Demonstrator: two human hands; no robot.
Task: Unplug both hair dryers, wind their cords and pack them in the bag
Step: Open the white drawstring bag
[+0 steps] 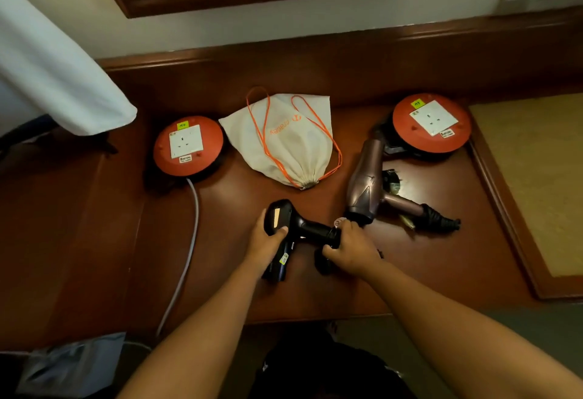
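On the wooden surface [315, 288], before the soft cloth bag [284, 139], the black hair dryer [285, 225], rigid and probably light, is gripped by the left hand [265, 237] at its body while the right hand [350, 247] closes around the wound cord at its handle.

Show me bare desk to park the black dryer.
Free: dark wooden desk between the white cable and the left hand. Crowded: the right hand, bronze hair dryer and right orange cord reel cluster together.
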